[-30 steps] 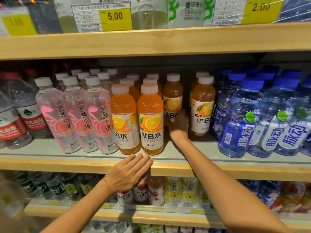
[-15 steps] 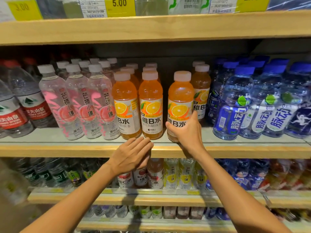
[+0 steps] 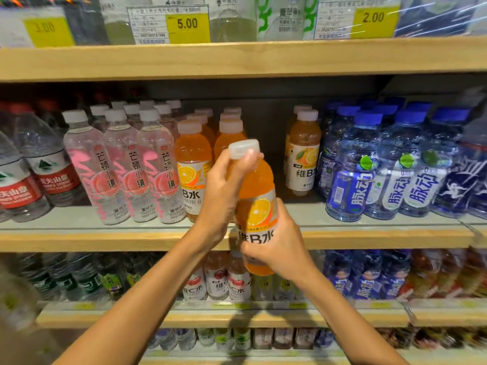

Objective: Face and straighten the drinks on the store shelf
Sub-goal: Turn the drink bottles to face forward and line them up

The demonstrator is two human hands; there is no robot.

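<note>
Head view: middle shelf (image 3: 369, 234) fully stocked along its front edge. Pink-label waters (image 3: 123, 167) at left centre, blue-capped bottles (image 3: 366, 167) at right, orange vitamin drinks between them. Two front orange bottles (image 3: 193, 169) upright at the lip; one more orange bottle (image 3: 303, 154) set back, near the blue ones, open gap in front of it and to its left.

Changed since half a second ago: orange bottle in hand (image 3: 257, 206) no longer standing at the shelf lip, now lifted clear and tilted, out in front of the edge. Left hand (image 3: 224, 196) moved up off the shelf edge, now closed over the cap and neck. Right hand (image 3: 276, 246) wrapped round the lower body, below the label.

Label with orange slice facing the camera. Likely reading: turned in the air to face forward, then due back into the gap to complete the front row.
</note>
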